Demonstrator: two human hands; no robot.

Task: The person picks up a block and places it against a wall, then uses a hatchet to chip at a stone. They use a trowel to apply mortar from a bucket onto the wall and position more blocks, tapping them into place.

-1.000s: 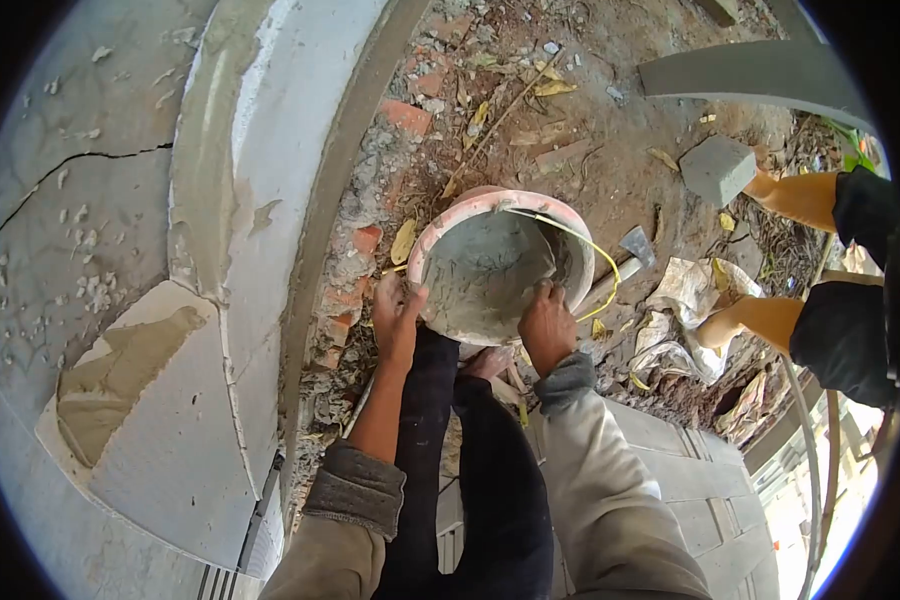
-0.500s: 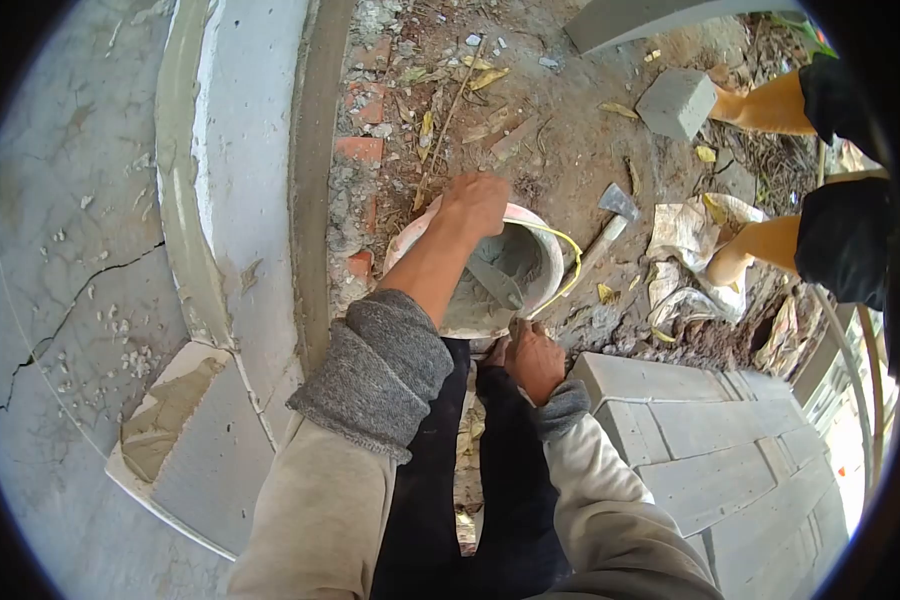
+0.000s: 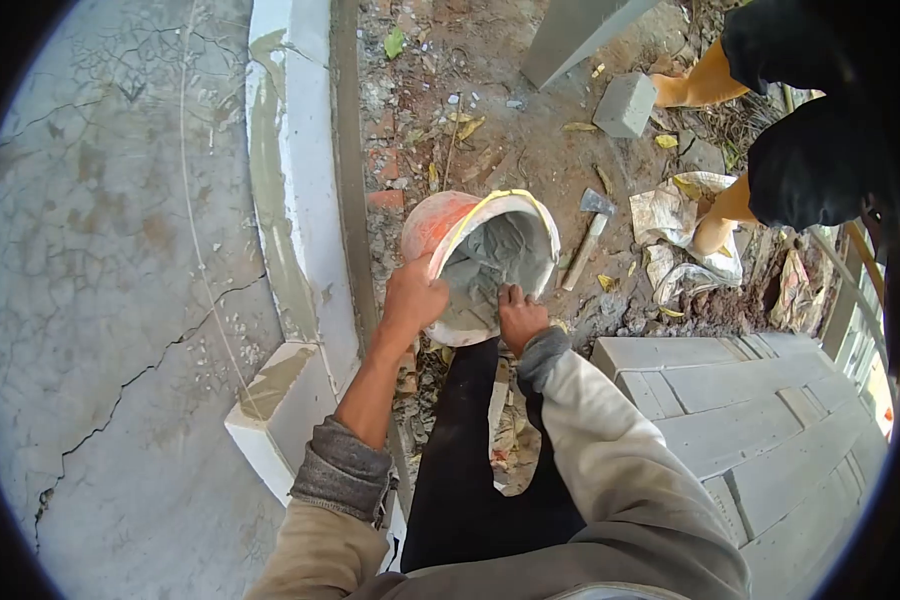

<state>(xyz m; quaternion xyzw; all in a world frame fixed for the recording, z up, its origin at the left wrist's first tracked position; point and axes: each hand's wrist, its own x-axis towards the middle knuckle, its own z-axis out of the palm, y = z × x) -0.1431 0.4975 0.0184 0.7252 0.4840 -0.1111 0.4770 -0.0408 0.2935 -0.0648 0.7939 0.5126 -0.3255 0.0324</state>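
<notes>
- My left hand [image 3: 417, 297] is closed firmly on the near left rim of the bucket [image 3: 436, 224].
- My right hand [image 3: 523, 318] sits at the near right rim, fingers curled; I can't tell whether a tool is in them.
- The bucket is tilted between and just beyond my hands, with grey mortar [image 3: 512, 250] inside.
- A hatchet [image 3: 589, 235] lies on the ground, beyond and right of my right hand.
- I judge I'm working the mortar in the tipped bucket; the next move calls for a steady left grip.
</notes>
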